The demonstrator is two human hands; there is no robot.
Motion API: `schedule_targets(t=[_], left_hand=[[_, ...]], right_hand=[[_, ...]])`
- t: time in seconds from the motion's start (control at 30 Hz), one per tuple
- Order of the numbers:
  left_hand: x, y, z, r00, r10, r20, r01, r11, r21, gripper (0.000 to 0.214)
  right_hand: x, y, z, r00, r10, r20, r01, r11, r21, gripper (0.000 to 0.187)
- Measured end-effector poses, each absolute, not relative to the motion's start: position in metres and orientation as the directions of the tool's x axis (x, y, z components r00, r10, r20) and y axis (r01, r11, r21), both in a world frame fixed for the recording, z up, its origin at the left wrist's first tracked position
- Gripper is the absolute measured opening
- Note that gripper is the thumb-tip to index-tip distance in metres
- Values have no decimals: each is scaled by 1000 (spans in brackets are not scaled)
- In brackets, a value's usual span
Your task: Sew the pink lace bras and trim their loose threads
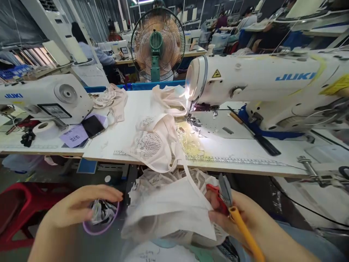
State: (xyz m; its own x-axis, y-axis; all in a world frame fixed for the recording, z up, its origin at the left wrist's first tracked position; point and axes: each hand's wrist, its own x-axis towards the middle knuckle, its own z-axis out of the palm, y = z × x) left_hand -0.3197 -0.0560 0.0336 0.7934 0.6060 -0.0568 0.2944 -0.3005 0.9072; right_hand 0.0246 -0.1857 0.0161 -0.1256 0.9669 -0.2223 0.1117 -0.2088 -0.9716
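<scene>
My left hand hovers low at the left over a small purple-rimmed container of white scraps, its fingers curved above the contents; whether it grips anything is hidden. My right hand is closed round thread snips with a red body and a yellow handle, and also pinches the edge of a white fabric piece in my lap. A strap runs from that piece up to a cream lace garment that hangs over the table's front edge.
A white Juki sewing machine stands on the white table, its lamp lit over the needle. A second machine, a tape roll, a phone and a purple slip lie left. A fan and other workers are behind. Red stool at lower left.
</scene>
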Motion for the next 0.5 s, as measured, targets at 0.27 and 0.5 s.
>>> schedule_targets(t=[0.27,0.5], left_hand=[[-150,-48,31,836,541,-86,291,-306,907,25],[-148,-56,-14,881,441,-172,131,123,984,30]], right_hand=[[36,-194,28,-59,991,-123,322,-98,-942,24],[38,-201,-4,77,985,-153,249,-168,-954,33]])
